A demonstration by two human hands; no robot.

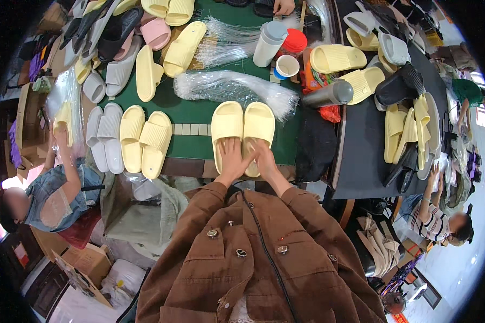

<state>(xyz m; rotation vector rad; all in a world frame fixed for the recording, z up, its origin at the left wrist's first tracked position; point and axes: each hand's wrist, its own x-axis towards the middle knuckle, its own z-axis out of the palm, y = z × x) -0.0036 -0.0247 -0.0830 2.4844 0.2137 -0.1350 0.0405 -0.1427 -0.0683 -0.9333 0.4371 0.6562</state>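
Note:
A pair of pale yellow slide sandals stands side by side on the green tabletop, straps away from me. My left hand (233,158) lies in the left slide (227,117), its fingers stretched out and reaching to the strap's edge. On the right slide (259,120) rests my right hand (264,160), fingers extended over the footbed and partly blurred. The two thumbs come close together between the slides. A second yellow pair (155,141) and a grey pair (109,134) are set to the left.
Bundles of clear plastic ties (234,89) lie beyond my hands. A white tumbler (270,43), paper cup (286,67) and grey bottle (328,94) stand at right. Loose slides heap at both sides. Co-workers handle goods left (59,188) and right (430,215). A cloth-lined bin (140,215) sits below left.

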